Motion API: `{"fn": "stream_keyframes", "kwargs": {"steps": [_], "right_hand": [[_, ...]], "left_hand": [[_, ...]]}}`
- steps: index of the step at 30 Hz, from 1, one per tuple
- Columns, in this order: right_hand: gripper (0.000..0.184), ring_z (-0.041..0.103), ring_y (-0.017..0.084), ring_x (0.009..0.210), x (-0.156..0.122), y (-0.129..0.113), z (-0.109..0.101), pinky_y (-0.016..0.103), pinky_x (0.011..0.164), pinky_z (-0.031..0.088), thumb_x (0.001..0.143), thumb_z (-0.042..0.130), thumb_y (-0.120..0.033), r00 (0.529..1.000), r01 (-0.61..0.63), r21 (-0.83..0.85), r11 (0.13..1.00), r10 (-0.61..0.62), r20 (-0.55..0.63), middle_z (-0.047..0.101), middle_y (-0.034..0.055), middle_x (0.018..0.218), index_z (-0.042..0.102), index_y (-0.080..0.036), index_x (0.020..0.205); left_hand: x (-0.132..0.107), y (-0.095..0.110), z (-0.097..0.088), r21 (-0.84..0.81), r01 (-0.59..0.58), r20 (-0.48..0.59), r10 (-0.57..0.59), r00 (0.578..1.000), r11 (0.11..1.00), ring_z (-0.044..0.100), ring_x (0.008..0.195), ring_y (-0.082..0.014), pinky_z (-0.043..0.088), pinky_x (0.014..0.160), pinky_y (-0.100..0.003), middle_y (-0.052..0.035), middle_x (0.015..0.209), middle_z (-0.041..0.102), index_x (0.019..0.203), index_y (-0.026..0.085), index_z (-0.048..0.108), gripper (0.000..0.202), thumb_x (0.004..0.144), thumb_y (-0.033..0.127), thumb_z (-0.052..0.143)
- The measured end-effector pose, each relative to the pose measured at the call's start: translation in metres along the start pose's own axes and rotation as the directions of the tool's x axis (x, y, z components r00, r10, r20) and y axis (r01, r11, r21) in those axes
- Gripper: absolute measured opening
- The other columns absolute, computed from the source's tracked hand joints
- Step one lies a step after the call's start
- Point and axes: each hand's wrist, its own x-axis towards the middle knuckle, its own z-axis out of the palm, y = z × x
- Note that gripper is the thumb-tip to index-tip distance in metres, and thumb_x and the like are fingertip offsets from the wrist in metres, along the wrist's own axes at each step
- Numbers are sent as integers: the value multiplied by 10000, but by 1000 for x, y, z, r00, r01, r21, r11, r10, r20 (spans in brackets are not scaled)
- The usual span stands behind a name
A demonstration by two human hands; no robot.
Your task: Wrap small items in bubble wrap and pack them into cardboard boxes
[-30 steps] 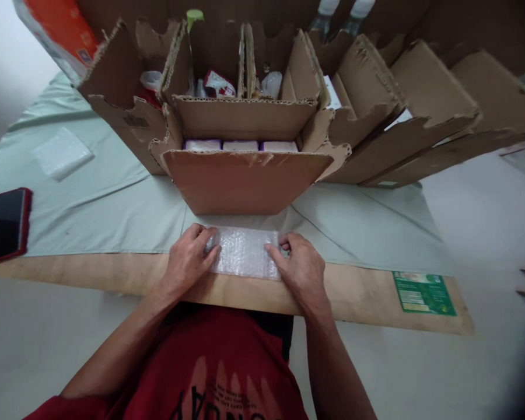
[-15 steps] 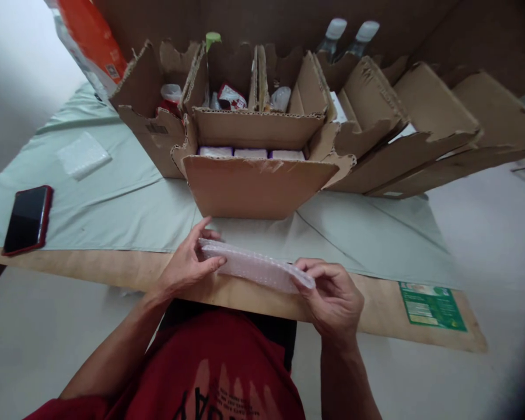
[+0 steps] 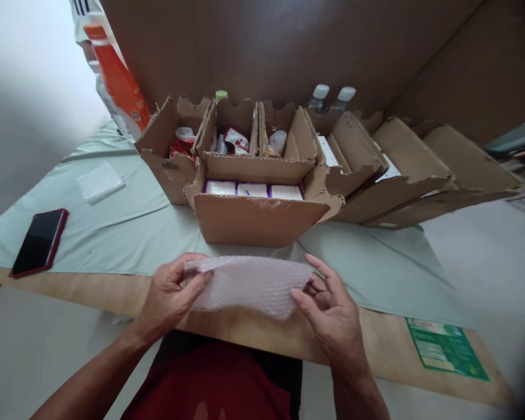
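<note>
A translucent bubble wrap bag [image 3: 249, 286] is stretched between my two hands above the table's front edge. My left hand [image 3: 170, 294] pinches its left end, thumb on the near side. At the right end, my right hand [image 3: 332, 309] grips it between thumb and fingers, with the index finger raised. Just beyond the bag stands a cardboard box [image 3: 254, 221] with several white-topped, purple-edged packs [image 3: 252, 190] inside. Whether anything is inside the bag I cannot tell.
Behind stand several cardboard bins [image 3: 284, 131] with small goods and bottles [image 3: 319, 96]. A phone [image 3: 39, 242] and another bubble wrap piece [image 3: 100, 182] lie at left. A green printed sheet [image 3: 446, 350] is at right. An orange and white package [image 3: 118, 81] stands back left.
The bubble wrap bag has turned from nearly edge-on to showing its broad face. My hands now hold it more level, and the view has tilted up.
</note>
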Motion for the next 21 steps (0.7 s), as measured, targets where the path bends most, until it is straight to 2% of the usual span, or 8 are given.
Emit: {"fn": "stream_keyframes", "kwargs": {"steps": [2,5,8,10,12,15,17,21], "right_hand": [[495,742,192,846,10,-22,4,327,760,648,896,764,-376,997,74,-60,995,-73,27,763,57,1017,632,-256,1357],[248,751,216,883,32,-61,7,360,801,642,907,756,-274,930,336,-245,909,-362,-69,783,40,1042,748,-289,1154],[239,738,208,909,68,-101,5,368,847,603,885,746,-129,674,634,-400,662,-727,-134,785,18,977,768,-277,1071],[210,723,192,957,98,-120,-1,357,884,567,896,718,-103,519,736,-460,497,-850,-88,780,31,996,764,-226,1060],[146,698,153,913,127,-130,-9,302,836,531,933,676,-138,557,724,-514,460,-829,42,769,35,985,755,-185,1047],[103,612,121,727,161,-130,-18,253,665,450,931,641,-201,813,574,-574,584,-488,317,722,8,837,735,-164,954],[86,548,126,642,176,-128,-17,257,598,386,882,636,-198,867,471,-617,630,-204,455,658,-11,713,690,-172,820],[206,462,119,542,199,-131,0,271,542,296,782,641,-125,848,363,-764,534,150,508,529,-39,561,540,-203,619]], "left_hand": [[12,14,-9,98,-207,-117,218,969,973,694,736,-135,555,658,-227,6,858,750,975,233,727,74,931,219,669],[43,33,-23,246,-530,-206,578,790,812,723,835,-156,592,742,-272,12,932,764,1068,282,717,182,919,182,686],[85,49,-32,384,-739,-188,830,525,554,733,962,-196,603,848,-342,4,1001,768,1093,300,711,201,898,262,732],[111,58,-35,438,-758,-177,873,455,484,722,973,-193,582,881,-341,4,1000,763,1036,277,719,140,897,268,730],[130,67,-35,422,-686,-158,793,588,593,697,846,-159,554,801,-287,13,904,737,958,239,714,57,910,251,685],[143,77,-35,382,-418,45,436,899,824,563,606,-117,441,594,-225,38,680,618,849,202,689,108,889,270,616],[149,83,-35,470,-273,184,209,960,840,482,541,-112,363,543,-226,48,583,540,777,197,671,117,843,260,597],[169,87,-32,674,-190,321,-51,946,714,441,508,-124,293,535,-259,47,497,471,608,204,589,172,772,248,621]]}}
